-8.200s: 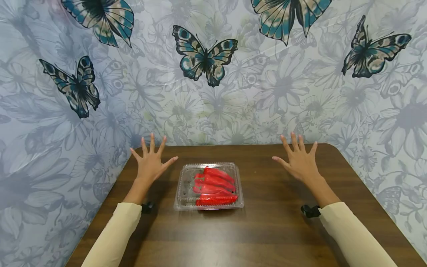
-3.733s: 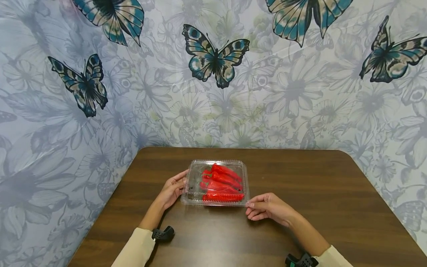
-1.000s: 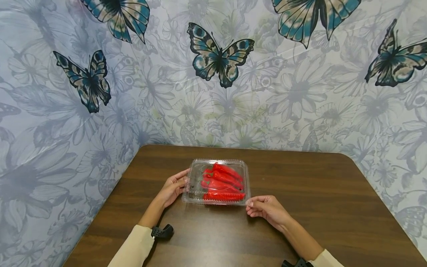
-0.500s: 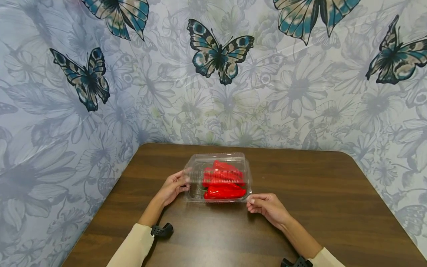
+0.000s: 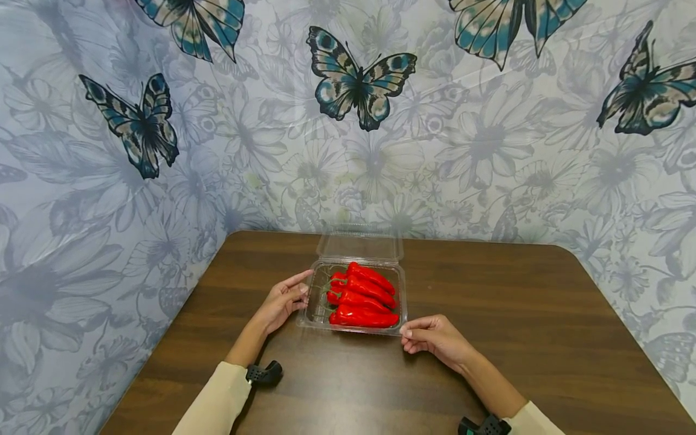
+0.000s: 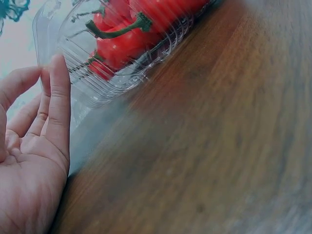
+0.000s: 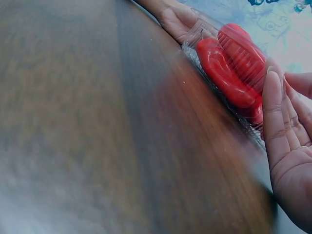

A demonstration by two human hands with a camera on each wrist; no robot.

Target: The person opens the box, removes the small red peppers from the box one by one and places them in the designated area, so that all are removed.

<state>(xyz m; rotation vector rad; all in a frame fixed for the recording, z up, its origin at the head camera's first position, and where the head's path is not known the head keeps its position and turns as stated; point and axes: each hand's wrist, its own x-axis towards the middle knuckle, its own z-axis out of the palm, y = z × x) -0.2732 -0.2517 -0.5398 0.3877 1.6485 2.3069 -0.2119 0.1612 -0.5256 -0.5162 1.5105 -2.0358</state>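
Observation:
A clear plastic clamshell box [image 5: 348, 330] sits on the brown table, its lid [image 5: 360, 246] swung up and back at the far edge. Inside lie several red peppers [image 5: 363, 316] side by side, green stems to the left. My left hand [image 5: 279, 307] pinches the box's left rim between thumb and fingers, index finger stretched along it. At the front right corner, my right hand [image 5: 439, 341] pinches the rim with thumb and fingertips. In the left wrist view a green pepper stem [image 6: 119, 31] shows through the ribbed wall. The right wrist view shows the peppers [image 7: 226, 73] beside the right fingers.
The wooden table [image 5: 516, 314] has rounded far corners and meets a patterned wall cloth [image 5: 484, 145] with butterflies behind the lid. Black wrist straps [image 5: 264, 374] sit by both sleeves.
Both hands have moved inward from spread positions to the box's rim. Within the last second the lid has lifted from over the peppers and swung back. The hands stay nearly still meanwhile.

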